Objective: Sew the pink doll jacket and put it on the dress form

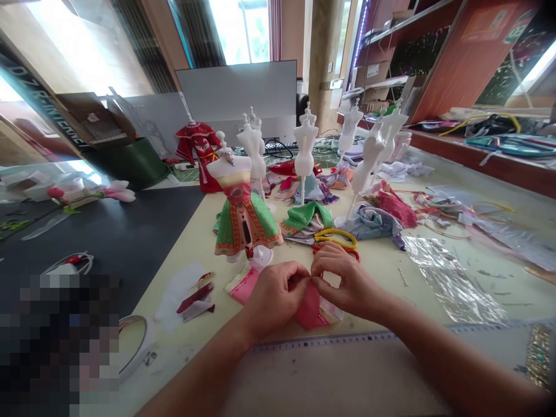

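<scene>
A piece of pinkish-red fabric [309, 310] with a beaded edge hangs below my fingertips, just over the table. My left hand [278, 292] is closed, its thumb and fingers pinching the top of this fabric. Meeting it at the fingertips, my right hand [341, 278] makes a thumb-and-finger pinch; what is between those tips is too small to make out. Scissors with yellow and red handles [336, 236] lie just beyond my right hand. Behind my left hand stands a small dress form wearing a green and pink dress [248, 223].
Several bare white mini dress forms [305, 147] stand farther back, near a red-robed one [200, 147] and a monitor [243, 95]. Fabric scraps [373, 217] and a clear plastic bag [454, 278] lie to the right. A ruler [321, 340] runs along the front.
</scene>
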The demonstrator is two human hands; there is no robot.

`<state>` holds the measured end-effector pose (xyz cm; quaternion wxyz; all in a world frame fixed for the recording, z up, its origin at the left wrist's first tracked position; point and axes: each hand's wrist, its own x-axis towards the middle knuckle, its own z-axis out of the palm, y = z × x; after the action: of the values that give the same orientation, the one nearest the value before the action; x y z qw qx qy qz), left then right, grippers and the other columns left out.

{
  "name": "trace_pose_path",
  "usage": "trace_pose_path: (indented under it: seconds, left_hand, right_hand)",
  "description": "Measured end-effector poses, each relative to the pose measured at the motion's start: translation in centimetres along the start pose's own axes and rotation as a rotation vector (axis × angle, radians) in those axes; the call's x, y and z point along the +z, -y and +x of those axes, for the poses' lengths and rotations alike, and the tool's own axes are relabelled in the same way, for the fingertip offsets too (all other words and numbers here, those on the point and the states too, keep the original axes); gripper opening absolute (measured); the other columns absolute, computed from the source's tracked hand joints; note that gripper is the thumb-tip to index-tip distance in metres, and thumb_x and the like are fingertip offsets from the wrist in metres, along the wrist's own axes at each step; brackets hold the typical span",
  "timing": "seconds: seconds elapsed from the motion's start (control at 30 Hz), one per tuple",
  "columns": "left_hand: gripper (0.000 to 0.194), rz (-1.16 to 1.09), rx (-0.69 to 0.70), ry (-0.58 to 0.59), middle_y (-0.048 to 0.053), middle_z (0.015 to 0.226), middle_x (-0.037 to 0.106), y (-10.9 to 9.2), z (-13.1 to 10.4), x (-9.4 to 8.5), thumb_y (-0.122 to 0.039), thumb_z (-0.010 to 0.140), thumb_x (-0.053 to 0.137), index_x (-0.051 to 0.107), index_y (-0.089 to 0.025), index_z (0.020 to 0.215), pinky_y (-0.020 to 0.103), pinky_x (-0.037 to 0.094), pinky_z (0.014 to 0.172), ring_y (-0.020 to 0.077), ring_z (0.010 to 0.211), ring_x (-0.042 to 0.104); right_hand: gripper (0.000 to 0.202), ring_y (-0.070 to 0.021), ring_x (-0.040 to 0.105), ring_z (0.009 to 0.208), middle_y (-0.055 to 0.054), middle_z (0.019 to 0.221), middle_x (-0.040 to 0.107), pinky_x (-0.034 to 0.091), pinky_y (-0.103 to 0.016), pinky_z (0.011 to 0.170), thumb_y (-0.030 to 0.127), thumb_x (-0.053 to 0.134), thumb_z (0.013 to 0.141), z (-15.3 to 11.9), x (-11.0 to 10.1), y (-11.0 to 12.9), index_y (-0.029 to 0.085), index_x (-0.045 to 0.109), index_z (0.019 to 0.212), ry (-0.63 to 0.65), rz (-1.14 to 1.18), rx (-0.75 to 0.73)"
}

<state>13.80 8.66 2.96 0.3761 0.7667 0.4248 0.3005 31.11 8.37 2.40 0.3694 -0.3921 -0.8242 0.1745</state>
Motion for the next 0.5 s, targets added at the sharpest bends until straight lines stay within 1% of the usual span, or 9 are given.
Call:
trace_pose_path:
  seconds: [0.1, 0.2, 0.37, 0.5]
  left_hand:
    - [0.012, 0.009, -0.006, -0.003, 0.000, 0.071, 0.063, 0.08, -0.03, 0.04, -0.020, 0.081, 0.049, 0.060, -0.017, 0.076, 0.021, 0.040, 0.056, 0.0114, 0.064, 0.054]
    - [0.011, -0.037, -0.026, 0.002, 0.000, 0.070, 0.062, -0.01, 0.05, -0.08, -0.020, 0.081, 0.050, 0.060, -0.016, 0.075, 0.020, 0.039, 0.055, 0.0107, 0.063, 0.054]
    - [0.010, -0.164, -0.110, 0.031, 0.000, 0.069, 0.061, -0.17, 0.31, -0.43, -0.020, 0.078, 0.052, 0.059, -0.014, 0.075, 0.018, 0.039, 0.053, 0.0097, 0.063, 0.052]
    - [0.010, -0.213, -0.143, 0.044, 0.000, 0.068, 0.061, -0.22, 0.41, -0.63, -0.020, 0.077, 0.052, 0.059, -0.014, 0.075, 0.018, 0.039, 0.053, 0.0091, 0.062, 0.051]
  right_hand:
    - [0.014, -0.0162, 0.045, 0.071, 0.000, 0.064, 0.051, 0.037, -0.033, 0.073, 0.006, 0.049, 0.071, -0.03, 0.17, 0.00, 0.018, 0.047, 0.064, 0.000, -0.003, 0.001]
    - [0.014, -0.0160, 0.045, 0.071, 0.000, 0.065, 0.052, 0.037, -0.032, 0.073, 0.006, 0.048, 0.072, 0.05, 0.11, 0.08, 0.018, 0.048, 0.064, 0.017, 0.021, 0.022]
    - [0.013, -0.0159, 0.047, 0.073, -0.001, 0.070, 0.055, 0.038, -0.030, 0.070, 0.009, 0.050, 0.076, 0.23, -0.30, 0.01, 0.017, 0.052, 0.066, 0.078, 0.108, 0.122]
    - [0.011, -0.0148, 0.049, 0.073, 0.000, 0.072, 0.055, 0.039, -0.028, 0.068, 0.011, 0.052, 0.078, 0.23, -0.52, -0.06, 0.017, 0.055, 0.068, 0.104, 0.193, 0.186]
